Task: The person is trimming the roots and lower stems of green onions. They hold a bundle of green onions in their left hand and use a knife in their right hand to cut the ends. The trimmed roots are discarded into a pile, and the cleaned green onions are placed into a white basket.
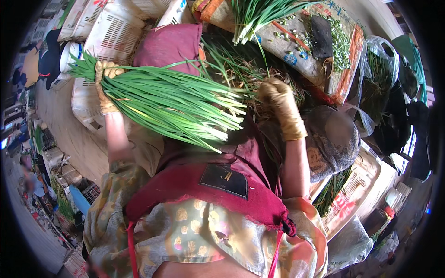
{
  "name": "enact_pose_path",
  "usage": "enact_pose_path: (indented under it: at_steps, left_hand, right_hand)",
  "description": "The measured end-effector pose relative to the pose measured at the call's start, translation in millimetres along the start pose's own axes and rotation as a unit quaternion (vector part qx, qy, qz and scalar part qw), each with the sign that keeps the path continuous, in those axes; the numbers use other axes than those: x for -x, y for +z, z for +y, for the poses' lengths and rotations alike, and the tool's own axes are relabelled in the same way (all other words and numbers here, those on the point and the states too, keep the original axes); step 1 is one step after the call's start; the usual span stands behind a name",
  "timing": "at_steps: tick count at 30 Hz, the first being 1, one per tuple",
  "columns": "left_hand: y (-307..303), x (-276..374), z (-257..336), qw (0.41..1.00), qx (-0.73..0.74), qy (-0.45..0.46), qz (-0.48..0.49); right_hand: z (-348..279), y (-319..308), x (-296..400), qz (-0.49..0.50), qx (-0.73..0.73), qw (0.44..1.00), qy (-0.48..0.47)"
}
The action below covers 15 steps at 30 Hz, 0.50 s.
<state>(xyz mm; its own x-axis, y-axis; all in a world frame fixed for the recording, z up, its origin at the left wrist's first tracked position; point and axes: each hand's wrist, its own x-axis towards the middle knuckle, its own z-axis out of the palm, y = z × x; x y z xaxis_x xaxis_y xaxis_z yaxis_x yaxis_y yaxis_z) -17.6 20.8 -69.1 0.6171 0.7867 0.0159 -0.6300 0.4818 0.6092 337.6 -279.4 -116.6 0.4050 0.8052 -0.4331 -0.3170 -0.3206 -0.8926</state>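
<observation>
My left hand (106, 81), in a tan glove, grips a large bunch of green garlic chives (167, 100) near its leaf tips. The bunch lies sideways in front of my maroon apron (205, 191), pale stem ends toward the right. My right hand (278, 104), gloved the same way, has its fingers curled and is blurred. It hovers over a heap of loose leaves and dry trimmings (240, 74). A thin leaf reaches its knuckles from above; whether the fingers hold anything is hidden. Another chive bunch (252, 21) rests on a woven sack (273, 45) ahead.
A cleaver (321, 36) lies on the sack among chopped stem pieces (340, 47). White plastic crates stand at left (114, 31) and right (354, 191). Clear plastic bags (382, 48) hang at right. A white bucket (70, 57) is beyond my left hand.
</observation>
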Motion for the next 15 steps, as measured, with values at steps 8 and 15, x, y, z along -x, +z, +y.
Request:
enact_pose_path:
  at_steps: [8,15]
  left_hand:
    - [-49.4,10.7,7.1,0.999,-0.031,0.02,-0.025]
    - [-46.5,14.2,5.0,0.965,-0.19,0.119,0.139]
  right_hand:
    - [29.0,-37.6,31.5,0.02,0.671,0.73,-0.131]
    - [-15.7,27.7,58.7,-0.034,-0.031,0.997,0.069]
